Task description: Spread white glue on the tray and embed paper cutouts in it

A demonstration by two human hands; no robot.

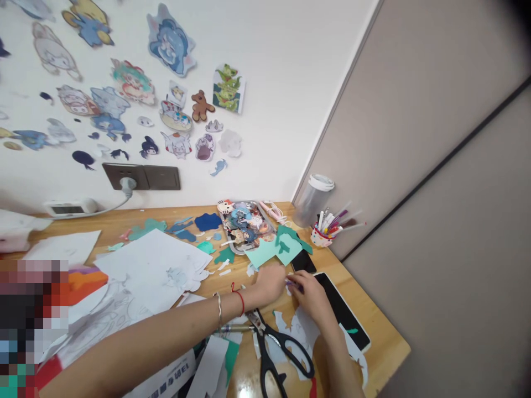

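Observation:
My left hand, with a silver bangle and a red string on its wrist, rests over the desk beside paper scraps. Its fingers are mostly hidden behind the hand. To its right, my right hand has its fingers pinched together around a small purple piece. Small white paper lies between and below the hands. Black-handled scissors lie partly open below them, pointing up toward my left wrist. Mint green paper is just beyond my left hand.
A metal tray of cutouts stands at the back. A pen cup and clear canister are at the right back. A black tablet lies right, near a phone. White sheets cover the left.

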